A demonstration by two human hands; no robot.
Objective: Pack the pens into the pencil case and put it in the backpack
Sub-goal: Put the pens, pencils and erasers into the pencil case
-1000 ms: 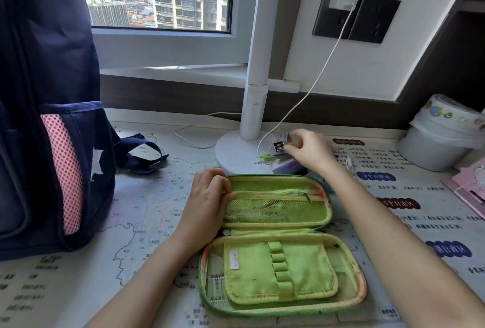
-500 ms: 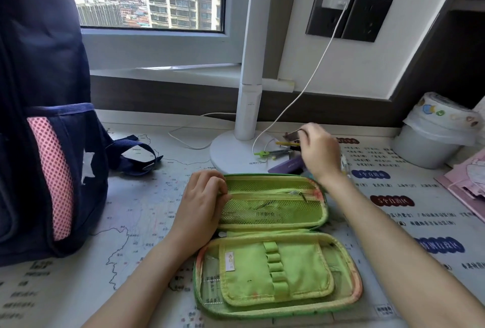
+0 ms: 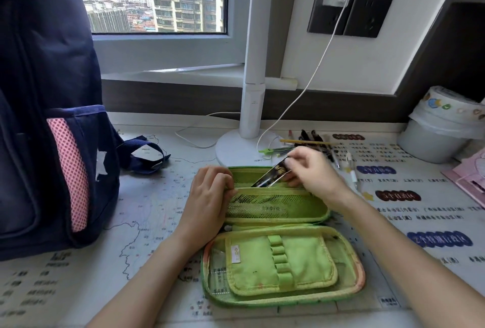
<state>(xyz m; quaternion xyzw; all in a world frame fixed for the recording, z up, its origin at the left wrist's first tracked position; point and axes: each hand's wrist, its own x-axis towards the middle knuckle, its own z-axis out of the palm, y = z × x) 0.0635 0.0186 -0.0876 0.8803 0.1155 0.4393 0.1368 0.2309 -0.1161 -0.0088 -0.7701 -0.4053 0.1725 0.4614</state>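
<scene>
A green pencil case (image 3: pixel 283 262) lies open on the desk in front of me. My left hand (image 3: pixel 207 196) pinches the edge of the mesh pocket in the far half, pulling it open. My right hand (image 3: pixel 312 172) holds a dark flat packet with gold print (image 3: pixel 270 176), its lower end tilted down into the pocket behind the mesh. Several pens and a pencil (image 3: pixel 309 144) lie on the desk just beyond my right hand, next to the lamp base. The navy backpack (image 3: pixel 44 107) with a pink mesh pocket stands upright at the left.
A white lamp post and round base (image 3: pixel 236 149) stand behind the case, with a white charging cable (image 3: pixel 299 102) running up to a wall socket. A white lidded bin (image 3: pixel 441 133) sits at the right, a pink item (image 3: pixel 469 175) beside it. A backpack strap (image 3: pixel 147 154) lies on the desk.
My right hand came back from the pile by the lamp base with the dark packet and lowered it into the case's far pocket. My left hand stayed on the pocket edge.
</scene>
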